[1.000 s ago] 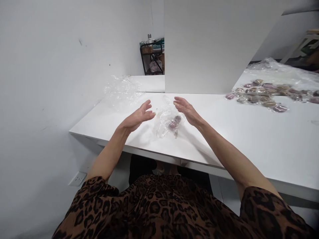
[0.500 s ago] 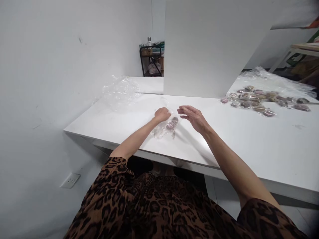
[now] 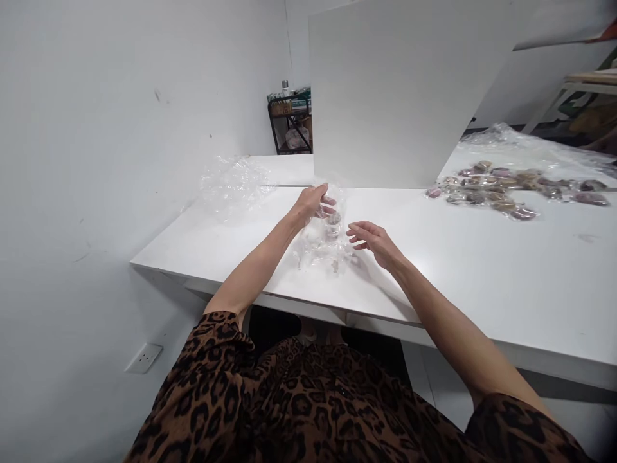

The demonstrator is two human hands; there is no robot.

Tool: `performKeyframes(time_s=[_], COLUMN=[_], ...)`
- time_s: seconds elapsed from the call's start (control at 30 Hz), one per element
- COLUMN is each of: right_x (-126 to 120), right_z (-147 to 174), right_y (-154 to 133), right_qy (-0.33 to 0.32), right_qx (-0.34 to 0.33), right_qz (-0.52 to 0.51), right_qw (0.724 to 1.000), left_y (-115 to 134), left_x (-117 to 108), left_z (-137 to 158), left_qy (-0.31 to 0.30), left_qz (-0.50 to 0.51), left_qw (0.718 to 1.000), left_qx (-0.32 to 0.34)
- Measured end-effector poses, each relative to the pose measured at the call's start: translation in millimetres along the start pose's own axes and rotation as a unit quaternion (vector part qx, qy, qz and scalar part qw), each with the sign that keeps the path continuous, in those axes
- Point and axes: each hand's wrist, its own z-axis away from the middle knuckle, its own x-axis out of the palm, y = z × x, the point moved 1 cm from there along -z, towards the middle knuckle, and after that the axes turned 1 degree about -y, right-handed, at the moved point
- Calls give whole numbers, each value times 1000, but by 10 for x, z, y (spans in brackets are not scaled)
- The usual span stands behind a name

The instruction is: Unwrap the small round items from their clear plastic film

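Observation:
A clear crinkled plastic bag (image 3: 321,247) is on the white table in front of me, with dark and pinkish lumps (image 3: 333,222) in or under it; I cannot tell which. My left hand (image 3: 313,203) pinches the film at the far part of the bag between thumb and forefinger, the other fingers loosely spread. To the right of the bag is my right hand (image 3: 375,243), fingers apart and curved toward it, with nothing visible in them. Small brownish bits (image 3: 335,265) show near the bag's front edge.
Several wrapped stone-like pieces (image 3: 504,204) lie at the right, with plastic sheeting (image 3: 506,140) behind them. A crumpled clear film (image 3: 234,183) rests at the left by the wall. A tall white panel (image 3: 385,96) stands at the table's back; a black shelf (image 3: 289,122) is beyond.
My left hand has moved away from me, its fist loosening into a pinch, and the film has spread upward over the lumps. My right hand has lowered slightly.

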Motion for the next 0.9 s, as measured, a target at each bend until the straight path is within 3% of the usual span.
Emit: performKeyframes(time_s=[0.1,0.23,0.37,0.47,0.53,0.7,0.9], right_x=[31,66,7,-87,-148,-269,-315], right_z=[-24,-56,-90,-131,-157,-180,-161], right_y=[7,42,119,211,280,386,357], right_qy=[19,-17,29,95,116,169,198], right_qx=[10,22,16,23,40,39,8], right_qz=[0,-91,-162,-185,-179,-140,-107], right_qw=[1000,995,986,978,976,975,974], left_y=[57,139,148,75,0,-66,263], left_x=[40,82,-12,-164,-250,-283,-107], left_z=[63,88,7,-68,-99,-105,-22], left_qy=[-32,-54,27,114,134,73,-20], left_qz=[62,91,98,169,214,252,227], left_qw=[998,994,994,978,967,965,973], left_qx=[6,27,36,35,14,-11,32])
